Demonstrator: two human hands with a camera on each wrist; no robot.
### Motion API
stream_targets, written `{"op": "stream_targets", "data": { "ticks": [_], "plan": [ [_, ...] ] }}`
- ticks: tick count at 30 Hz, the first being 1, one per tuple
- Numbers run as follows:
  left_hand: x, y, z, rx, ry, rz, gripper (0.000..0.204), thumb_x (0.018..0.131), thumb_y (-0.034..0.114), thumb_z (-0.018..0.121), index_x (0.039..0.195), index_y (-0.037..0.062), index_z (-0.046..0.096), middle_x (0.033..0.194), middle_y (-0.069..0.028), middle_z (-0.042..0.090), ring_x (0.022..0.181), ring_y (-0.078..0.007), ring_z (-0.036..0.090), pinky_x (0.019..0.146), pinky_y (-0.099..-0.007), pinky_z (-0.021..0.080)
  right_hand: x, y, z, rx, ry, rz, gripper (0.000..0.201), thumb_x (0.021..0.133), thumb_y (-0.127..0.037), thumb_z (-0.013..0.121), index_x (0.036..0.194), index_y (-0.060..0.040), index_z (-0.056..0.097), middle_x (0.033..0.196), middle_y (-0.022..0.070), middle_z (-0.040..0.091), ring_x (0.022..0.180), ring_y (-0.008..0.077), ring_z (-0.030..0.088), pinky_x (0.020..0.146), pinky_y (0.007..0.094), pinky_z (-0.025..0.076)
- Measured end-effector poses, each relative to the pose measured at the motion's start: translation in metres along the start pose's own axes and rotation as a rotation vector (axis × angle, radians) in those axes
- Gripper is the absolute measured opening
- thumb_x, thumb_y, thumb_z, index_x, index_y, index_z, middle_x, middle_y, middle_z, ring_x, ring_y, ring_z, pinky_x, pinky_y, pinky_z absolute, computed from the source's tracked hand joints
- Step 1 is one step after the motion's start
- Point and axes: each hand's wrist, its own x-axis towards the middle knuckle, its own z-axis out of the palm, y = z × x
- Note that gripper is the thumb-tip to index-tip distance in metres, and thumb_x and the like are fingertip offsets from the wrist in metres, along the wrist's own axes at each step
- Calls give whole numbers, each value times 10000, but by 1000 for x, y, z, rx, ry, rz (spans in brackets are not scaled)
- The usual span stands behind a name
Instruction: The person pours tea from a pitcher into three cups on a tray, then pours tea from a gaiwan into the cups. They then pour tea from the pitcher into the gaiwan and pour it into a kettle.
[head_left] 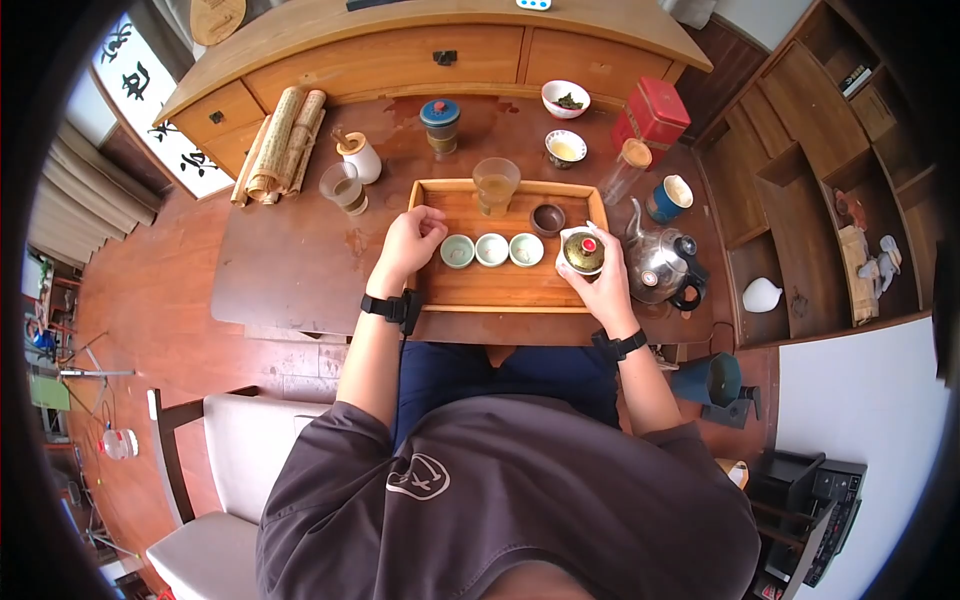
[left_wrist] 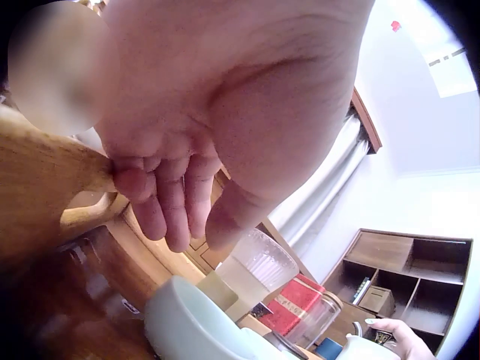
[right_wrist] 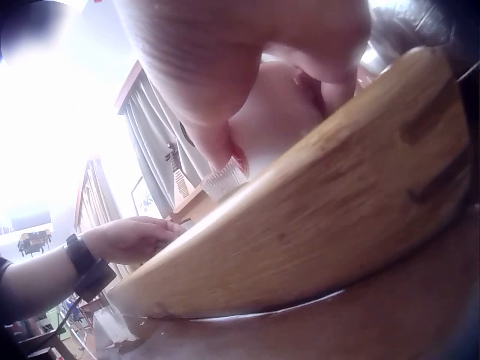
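My right hand (head_left: 605, 285) grips a white gaiwan (head_left: 583, 250) by its sides, thumb on one side and fingers on the other, at the right end of a wooden tea tray (head_left: 480, 287). The gaiwan wears a dark gold lid with a red knob. In the right wrist view the white gaiwan wall (right_wrist: 274, 112) shows between thumb and fingers, partly behind the tray's side. My left hand (head_left: 412, 243) rests at the tray's left edge, fingers loosely bent and holding nothing. Three small pale teacups (head_left: 491, 250) stand in a row between the hands.
On the tray also stand a glass pitcher (head_left: 495, 187) and a small dark cup (head_left: 547, 219). A steel kettle (head_left: 662, 265) is close right of the tray. Around it are a red tin (head_left: 650, 115), a blue cup (head_left: 670, 198), a glass (head_left: 346, 190) and rolled bamboo mats (head_left: 285, 145).
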Motion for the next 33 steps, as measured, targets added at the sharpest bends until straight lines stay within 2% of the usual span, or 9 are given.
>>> {"op": "stream_targets", "data": {
  "ticks": [4, 6, 12, 20, 25, 28, 31, 33],
  "plan": [
    [2, -1, -2, -29, 24, -18, 254, 905, 88, 734, 1125, -39, 725, 907, -89, 760, 816, -160, 709, 780, -305, 582, 4, -6, 0, 54, -2, 12, 700, 825, -154, 911, 1398, -27, 528, 1382, 186, 578, 1263, 336, 621, 1066, 415, 522],
    [1, -3, 0, -40, 11, -17, 255, 903, 85, 737, 1125, -38, 723, 908, -84, 756, 816, -154, 703, 779, -303, 580, 8, -15, -2, 38, 39, -115, 651, 814, -144, 918, 1353, -44, 565, 1378, 182, 585, 1257, 335, 630, 1046, 410, 540],
    [2, -1, -1, -45, 7, -59, 247, 913, 70, 745, 1136, -35, 725, 921, -64, 748, 813, -122, 662, 764, -278, 546, 30, -42, 4, 81, 13, -220, 575, 796, -140, 924, 1279, -80, 619, 1356, 172, 628, 1244, 349, 652, 1041, 414, 549],
    [5, -2, -2, -47, 13, -79, 231, 910, 64, 755, 1117, -34, 725, 907, -44, 742, 781, -107, 646, 742, -276, 551, 63, -59, 25, 80, -182, -293, 530, 782, -173, 924, 1234, -89, 659, 1329, 134, 658, 1219, 337, 668, 1027, 427, 561],
    [3, -1, -3, -71, 6, -95, 229, 909, 58, 751, 1117, -34, 725, 904, -40, 737, 769, -100, 637, 740, -274, 555, 73, -58, 40, 24, -311, -308, 525, 782, -224, 906, 1247, -143, 674, 1343, 93, 661, 1214, 340, 674, 1004, 440, 575],
    [2, 4, -3, -71, -8, -87, 228, 917, 64, 738, 1122, -34, 724, 875, -48, 734, 762, -106, 644, 743, -284, 562, 77, -61, 46, -4, -357, -322, 530, 776, -238, 903, 1249, -162, 677, 1332, 91, 662, 1184, 344, 686, 975, 441, 584],
    [2, 3, -4, -8, -28, -89, 218, 913, 49, 706, 1113, -24, 751, 889, -90, 765, 801, -150, 697, 781, -316, 580, 82, -68, 47, -29, -393, -337, 522, 778, -247, 897, 1246, -176, 679, 1316, 85, 663, 1137, 346, 703, 941, 446, 591],
    [4, -1, -5, 72, -122, -36, 228, 905, 22, 661, 1095, -8, 782, 949, -137, 795, 881, -208, 748, 838, -345, 591, 85, -72, 49, -47, -419, -360, 503, 785, -245, 891, 1235, -182, 676, 1279, 72, 666, 1081, 342, 718, 905, 446, 601]
  ]
}}
